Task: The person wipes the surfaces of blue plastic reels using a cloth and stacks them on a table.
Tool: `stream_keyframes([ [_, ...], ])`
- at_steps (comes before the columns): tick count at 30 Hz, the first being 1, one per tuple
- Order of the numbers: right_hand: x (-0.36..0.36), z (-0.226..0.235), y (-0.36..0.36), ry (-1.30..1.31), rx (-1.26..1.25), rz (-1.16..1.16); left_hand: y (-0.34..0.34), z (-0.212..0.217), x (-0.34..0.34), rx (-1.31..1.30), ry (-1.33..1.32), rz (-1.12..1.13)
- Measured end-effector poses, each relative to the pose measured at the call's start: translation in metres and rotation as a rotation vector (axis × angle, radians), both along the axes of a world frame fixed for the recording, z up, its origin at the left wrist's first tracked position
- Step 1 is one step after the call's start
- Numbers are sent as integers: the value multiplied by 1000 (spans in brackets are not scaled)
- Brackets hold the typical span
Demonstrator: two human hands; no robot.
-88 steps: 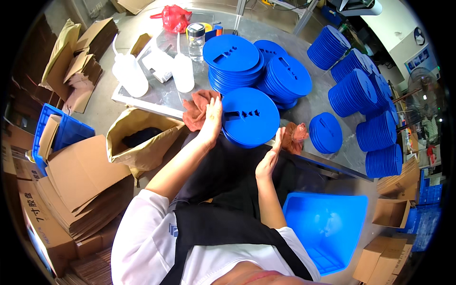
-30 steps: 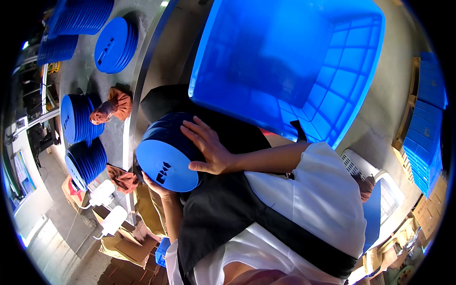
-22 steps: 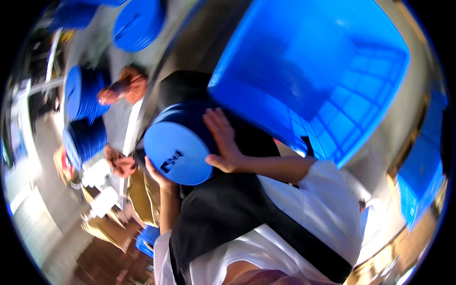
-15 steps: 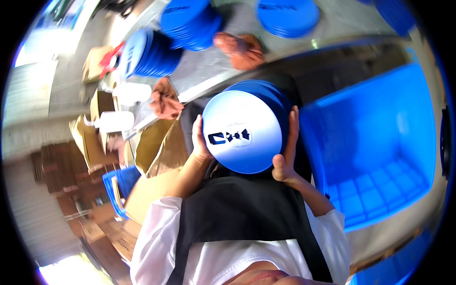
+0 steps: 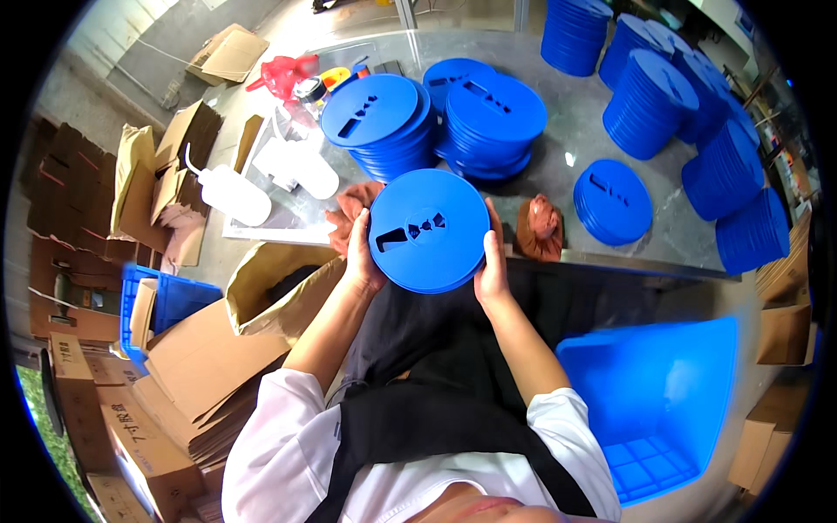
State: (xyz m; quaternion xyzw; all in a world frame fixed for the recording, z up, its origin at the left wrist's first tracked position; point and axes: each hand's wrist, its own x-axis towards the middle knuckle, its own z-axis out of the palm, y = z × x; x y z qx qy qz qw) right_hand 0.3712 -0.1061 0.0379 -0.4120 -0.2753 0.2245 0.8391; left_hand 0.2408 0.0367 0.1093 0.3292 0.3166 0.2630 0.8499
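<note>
I hold a short stack of round blue plastic discs [image 5: 429, 229] with cut-out slots between both hands, flat side up, at the near edge of the grey table [image 5: 567, 157]. My left hand [image 5: 360, 260] grips its left rim and my right hand [image 5: 491, 266] its right rim. Two orange-brown cloths lie just behind, one [image 5: 347, 207] by my left hand, the other [image 5: 539, 228] to the right.
Stacks of blue discs [image 5: 488, 122] crowd the table's middle and right. White squeeze bottles [image 5: 234, 195] stand at left. A blue crate [image 5: 667, 401] sits on the floor at my right, an open paper sack [image 5: 270, 283] and flattened cardboard [image 5: 187, 366] at my left.
I turned from the blue crate on the floor back to the table, carrying the stack of discs up with both hands; it now rests at the table edge.
</note>
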Motion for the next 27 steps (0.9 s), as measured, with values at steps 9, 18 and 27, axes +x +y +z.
stream_keyframes([
  [9, 22, 8, 28, 31, -165, -5, 35, -3, 21, -107, -15, -5],
  [18, 21, 45, -53, -934, -488, -857, 33, 5, -10, 189, -206, -26],
  [27, 75, 17, -76, -836, -1261, -796, -59, 28, -32, 1642, -15, 136],
])
